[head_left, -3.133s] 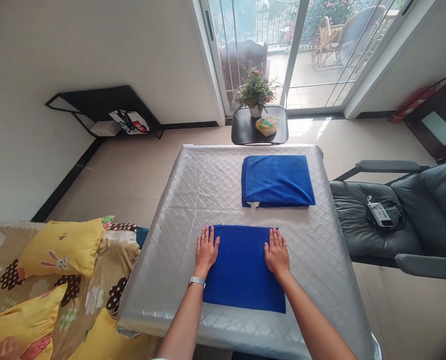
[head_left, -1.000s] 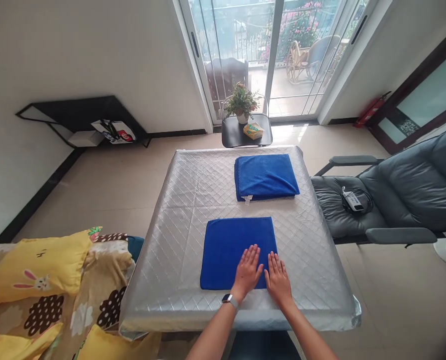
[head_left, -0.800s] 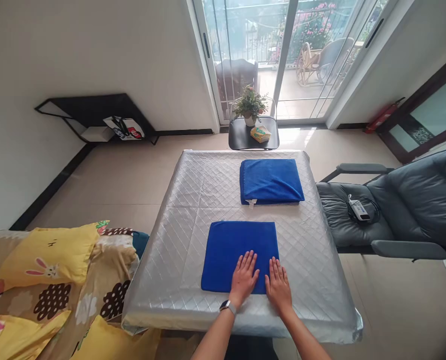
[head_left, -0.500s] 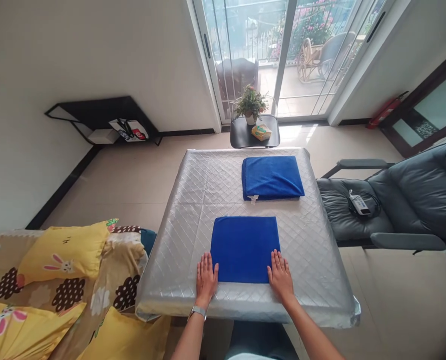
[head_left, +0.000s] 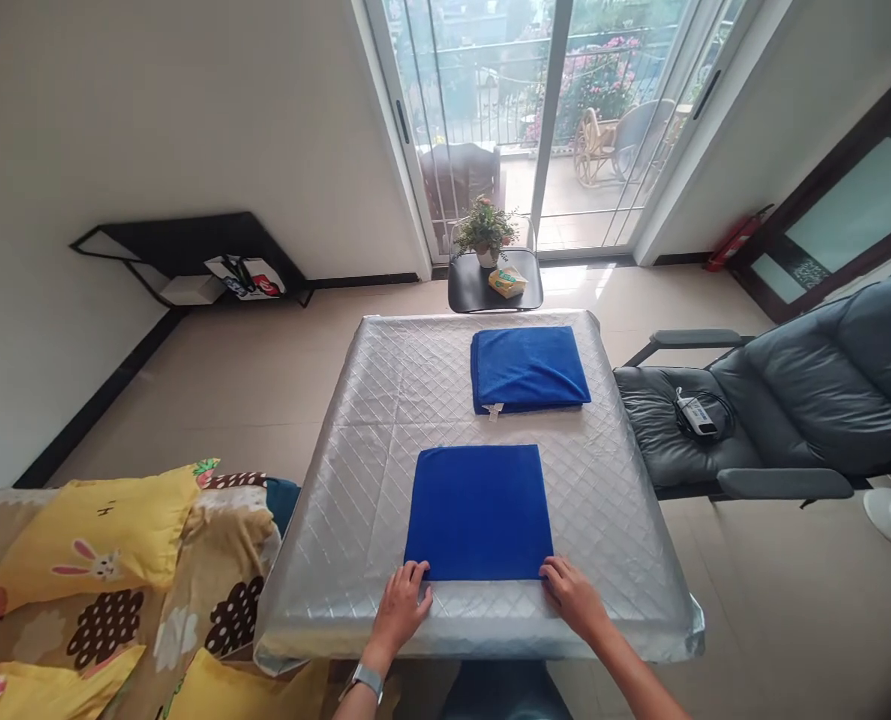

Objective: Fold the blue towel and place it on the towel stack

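Currently left hand [head_left: 402, 604]: curled at near-left corner of nearer blue cloth [head_left: 480, 514], pinch unclear
Right hand [head_left: 569, 594]: curled, near-right corner, pinch unclear
White flowerpot [head_left: 488, 259]: beyond cloth, flowers [head_left: 484, 228] inside

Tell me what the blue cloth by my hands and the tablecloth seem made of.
Blue cloth: matte textile, perhaps microfibre, judging by its even, shine-free surface. Tablecloth: glossy, probably plastic or vinyl, judging by its silvery sheen and diamond pattern.
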Motion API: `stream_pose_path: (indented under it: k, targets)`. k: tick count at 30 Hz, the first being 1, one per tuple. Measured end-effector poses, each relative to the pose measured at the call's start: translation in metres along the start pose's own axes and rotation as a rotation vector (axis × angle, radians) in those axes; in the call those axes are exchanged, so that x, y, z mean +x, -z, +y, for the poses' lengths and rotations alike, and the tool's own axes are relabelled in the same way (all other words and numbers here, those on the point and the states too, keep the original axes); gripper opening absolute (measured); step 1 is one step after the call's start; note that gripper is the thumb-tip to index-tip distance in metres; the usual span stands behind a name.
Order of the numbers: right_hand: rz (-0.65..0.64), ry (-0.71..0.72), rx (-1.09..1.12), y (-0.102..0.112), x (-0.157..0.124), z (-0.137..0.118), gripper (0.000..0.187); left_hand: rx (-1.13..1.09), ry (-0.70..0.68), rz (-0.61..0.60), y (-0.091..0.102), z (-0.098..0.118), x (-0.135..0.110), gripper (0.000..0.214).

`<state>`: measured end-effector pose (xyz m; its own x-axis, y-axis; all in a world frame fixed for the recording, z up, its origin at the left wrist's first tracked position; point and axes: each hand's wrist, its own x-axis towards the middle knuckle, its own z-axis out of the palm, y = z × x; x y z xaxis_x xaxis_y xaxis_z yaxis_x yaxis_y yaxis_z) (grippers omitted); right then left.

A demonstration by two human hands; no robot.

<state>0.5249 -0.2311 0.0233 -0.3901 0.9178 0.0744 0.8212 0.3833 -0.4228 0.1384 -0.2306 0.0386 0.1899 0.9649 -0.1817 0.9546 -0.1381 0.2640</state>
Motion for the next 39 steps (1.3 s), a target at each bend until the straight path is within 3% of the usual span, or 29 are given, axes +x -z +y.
stream_pose_path:
  k: [3,8,16,19,23,28,30,32,36,39]
  targets:
    - [-0.012,0.03,-0.01,0.005,0.0,0.006,0.028,0.001,-0.051,-0.024,0.001,-0.012,0.004,0.028]
    - [-0.002,0.091,-0.105,0.005,0.001,0.008,0.022,0.007,-0.113,0.036,-0.004,-0.03,0.005,0.027]
    - [0.029,0.097,-0.101,0.014,0.023,0.01,0.025,0.033,-0.068,-0.061,0.008,-0.015,0.005,0.03]
    - [0.008,0.08,-0.054,0.029,0.031,0.004,0.028,0.097,-0.037,-0.05,0.01,-0.013,0.009,0.019]
    - [0.003,0.055,0.005,0.057,0.04,-0.012,0.029,0.131,0.026,0.006,0.003,-0.027,0.009,0.027]
    - [0.034,0.041,0.118,0.082,0.045,-0.025,0.026,0.071,-0.056,0.123,-0.002,-0.048,0.01,0.031]
    - [0.079,0.015,0.192,0.094,0.044,-0.028,0.026,0.029,-0.082,0.217,0.014,-0.046,0.009,0.029]
    - [0.14,-0.013,0.271,0.112,0.046,-0.03,0.025,-0.006,-0.106,0.346,0.042,-0.037,0.006,0.025]
    - [0.274,0.004,0.373,0.162,0.058,-0.033,0.018,-0.045,-0.125,0.565,0.122,-0.01,0.004,0.017]
    - [0.338,0.025,0.412,0.203,0.064,-0.039,0.016,-0.136,-0.106,0.627,0.183,0.009,0.007,0.016]
